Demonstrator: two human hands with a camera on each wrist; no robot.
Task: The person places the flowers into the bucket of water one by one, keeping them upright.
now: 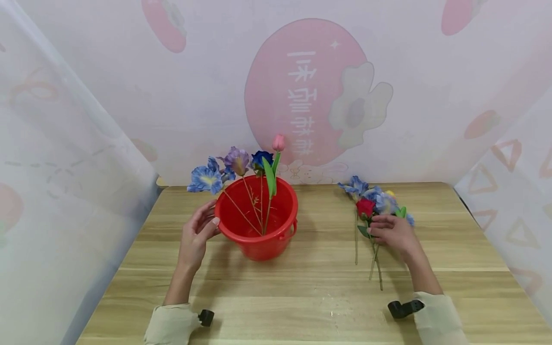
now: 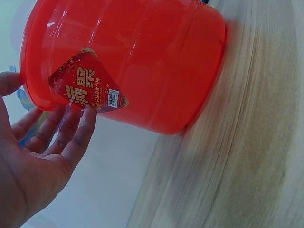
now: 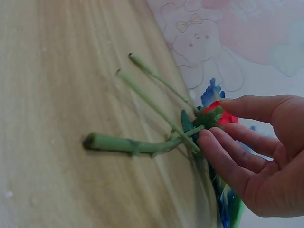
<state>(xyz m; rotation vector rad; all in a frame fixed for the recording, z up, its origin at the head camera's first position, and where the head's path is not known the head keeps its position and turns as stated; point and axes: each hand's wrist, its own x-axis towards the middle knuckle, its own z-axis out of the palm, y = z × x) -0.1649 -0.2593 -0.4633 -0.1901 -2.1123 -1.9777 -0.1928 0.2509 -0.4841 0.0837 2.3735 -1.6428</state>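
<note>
Your left grip (image 1: pixel 196 238) is apart, touching that red plastic bucket (image 1: pixel 260 248) centre-left; right grip (image 1: pixel 394 233) apart too, by the leafy red rose (image 1: pixel 365 208).

Pale curtain (image 1: pixel 207 96) behind wood-grain tabletop (image 1: pixel 284 292); curtain bears pink shape (image 1: pixel 271 86), greyish flower print (image 1: pixel 373 105).

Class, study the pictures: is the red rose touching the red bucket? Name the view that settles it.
Apart: the head view shows bare tabletop between the red rose and the red bucket.

Red rose (image 3: pixel 229 114) (right wrist view) partly behind the right hand (image 3: pixel 266 152)
</note>
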